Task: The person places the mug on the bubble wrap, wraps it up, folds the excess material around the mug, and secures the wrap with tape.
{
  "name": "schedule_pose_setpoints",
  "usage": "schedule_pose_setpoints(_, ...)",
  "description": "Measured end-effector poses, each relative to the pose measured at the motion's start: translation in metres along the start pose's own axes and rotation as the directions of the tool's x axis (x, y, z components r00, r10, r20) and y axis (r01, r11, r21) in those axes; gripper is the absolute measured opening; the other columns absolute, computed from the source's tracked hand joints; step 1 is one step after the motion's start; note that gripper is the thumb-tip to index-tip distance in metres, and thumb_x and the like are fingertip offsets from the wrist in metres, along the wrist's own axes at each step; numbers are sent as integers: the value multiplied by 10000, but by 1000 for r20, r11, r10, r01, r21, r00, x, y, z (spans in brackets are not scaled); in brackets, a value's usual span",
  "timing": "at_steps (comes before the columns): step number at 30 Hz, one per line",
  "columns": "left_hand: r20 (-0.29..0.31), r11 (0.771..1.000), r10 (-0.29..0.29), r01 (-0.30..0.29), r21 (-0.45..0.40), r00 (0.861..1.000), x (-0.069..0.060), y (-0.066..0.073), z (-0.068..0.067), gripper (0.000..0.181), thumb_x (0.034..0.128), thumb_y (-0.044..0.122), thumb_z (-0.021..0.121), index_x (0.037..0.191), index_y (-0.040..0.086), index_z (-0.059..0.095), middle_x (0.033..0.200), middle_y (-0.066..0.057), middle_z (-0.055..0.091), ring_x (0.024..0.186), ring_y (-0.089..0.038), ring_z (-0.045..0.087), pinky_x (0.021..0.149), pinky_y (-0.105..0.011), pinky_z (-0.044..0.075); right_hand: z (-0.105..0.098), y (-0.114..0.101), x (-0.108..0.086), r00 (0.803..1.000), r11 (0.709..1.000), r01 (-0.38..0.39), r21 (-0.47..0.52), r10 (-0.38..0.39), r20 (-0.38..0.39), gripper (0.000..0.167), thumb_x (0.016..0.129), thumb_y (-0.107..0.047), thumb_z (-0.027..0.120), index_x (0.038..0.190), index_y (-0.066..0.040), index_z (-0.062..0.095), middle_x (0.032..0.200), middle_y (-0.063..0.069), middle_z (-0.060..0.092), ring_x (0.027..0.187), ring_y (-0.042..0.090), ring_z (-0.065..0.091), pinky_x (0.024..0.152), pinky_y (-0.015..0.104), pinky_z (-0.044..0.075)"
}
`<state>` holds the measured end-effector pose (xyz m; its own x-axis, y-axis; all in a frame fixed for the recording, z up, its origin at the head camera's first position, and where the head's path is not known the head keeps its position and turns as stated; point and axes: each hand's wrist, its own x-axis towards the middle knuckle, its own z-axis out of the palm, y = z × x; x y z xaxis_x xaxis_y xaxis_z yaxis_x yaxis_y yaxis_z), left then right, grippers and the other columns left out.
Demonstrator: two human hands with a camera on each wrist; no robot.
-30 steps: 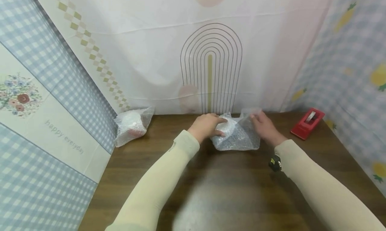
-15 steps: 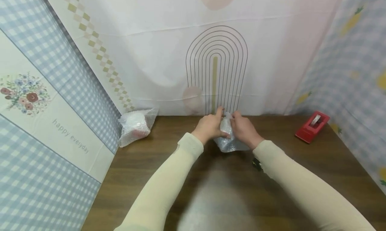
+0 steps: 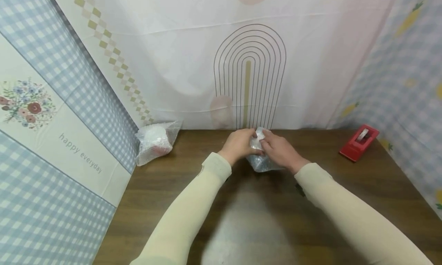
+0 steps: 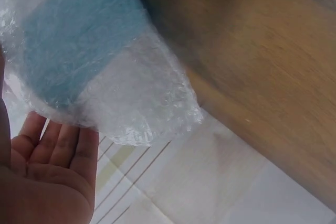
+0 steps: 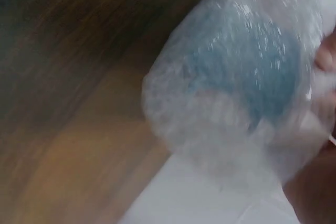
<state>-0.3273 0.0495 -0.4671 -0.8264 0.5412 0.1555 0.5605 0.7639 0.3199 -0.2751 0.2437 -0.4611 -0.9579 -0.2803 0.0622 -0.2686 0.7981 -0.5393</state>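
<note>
A clear bubble-wrap bundle (image 3: 259, 164) stands near the back of the brown table, between both hands. Through the plastic, a blue item (image 4: 84, 40) shows in the left wrist view; its kind cannot be made out. My left hand (image 3: 238, 145) grips the bundle from the left, thumb in front and fingers towards the back. From the right, my right hand (image 3: 280, 150) holds the folded wrap against the bundle, its fingers near the top. The right wrist view shows the wrap (image 5: 226, 77) close up and blurred, with fingertips at the right edge.
At the back left of the table (image 3: 165, 203) lies another bubble-wrapped bundle (image 3: 155, 140), with something white and reddish inside. A red tape dispenser (image 3: 359, 143) sits at the right. Printed cloth (image 3: 186, 73) hangs behind the table and at both sides.
The right hand has brought the loose wrap from the right over to the bundle, and its fingers now lie lower against it. The left hand has stayed on the bundle.
</note>
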Motion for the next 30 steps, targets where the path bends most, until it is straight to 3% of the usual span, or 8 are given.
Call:
schedule_pose_setpoints(1,-6,1000,-4,4,-3,1000,0,0,1,644,860,571,976,1290,151,743,1302,-14,827,1168,-221,796,1019,-394,655,-4,4,-2,1000,1000,-6,26,5,11,506,1214,-307,422,1335,26,784,1810,273,389,1650,551,423,1366,681,368)
schedule_pose_setpoints(3,-13,1000,-7,7,8,1000,-1,1,3,706,834,637,964,1299,142,771,1419,-20,794,1259,-221,781,1074,-381,650,-10,10,-4,999,998,-34,60,34,2,501,1213,-340,483,1456,21,730,1801,259,415,1639,550,441,1372,687,350)
schedule_pose_setpoints(9,-30,997,-16,19,81,999,-3,3,4,761,832,694,927,1323,121,824,1652,-30,663,1466,-226,697,1176,-361,616,-17,6,-3,986,984,-143,103,151,-70,639,1186,-442,575,1613,33,580,1641,291,611,1495,505,621,1264,667,502)
schedule_pose_setpoints(14,4,998,15,-15,64,1000,-3,1,4,742,901,695,869,1369,122,815,1720,-41,604,1501,-246,675,1185,-391,614,-11,-1,4,993,991,-107,-84,103,-54,706,1151,-430,652,1587,118,557,1512,347,672,1396,531,685,1199,660,555)
schedule_pose_setpoints(17,64,998,62,-61,-11,996,-5,-7,-1,704,1028,665,754,1446,100,774,1808,-42,489,1578,-284,606,1266,-420,555,-8,-4,5,996,981,-84,-177,77,-50,713,1140,-406,681,1566,151,553,1451,378,691,1344,555,705,1175,662,570)
schedule_pose_setpoints(22,180,983,139,-113,-146,974,-3,-25,-16,503,1158,410,646,1538,85,702,1839,8,419,1654,-290,512,1389,-412,407,-8,-9,8,999,976,-51,-213,45,-30,690,1135,-363,695,1546,174,557,1420,399,697,1310,567,720,1172,651,578)
schedule_pose_setpoints(27,240,967,239,-208,-148,941,5,-36,-25,487,1101,317,763,1528,88,712,1798,-19,479,1629,-295,542,1373,-387,427,-11,-9,11,997,976,-70,-207,76,21,664,1120,-302,727,1561,161,550,1495,383,656,1382,556,685,1223,635,549)
schedule_pose_setpoints(30,239,963,265,-244,-115,934,6,-37,-30,485,1037,304,847,1469,99,764,1768,-61,537,1620,-312,556,1367,-395,440,-14,-6,15,993,982,-77,-175,91,70,655,1115,-270,738,1600,119,535,1576,353,610,1468,541,628,1272,635,506)
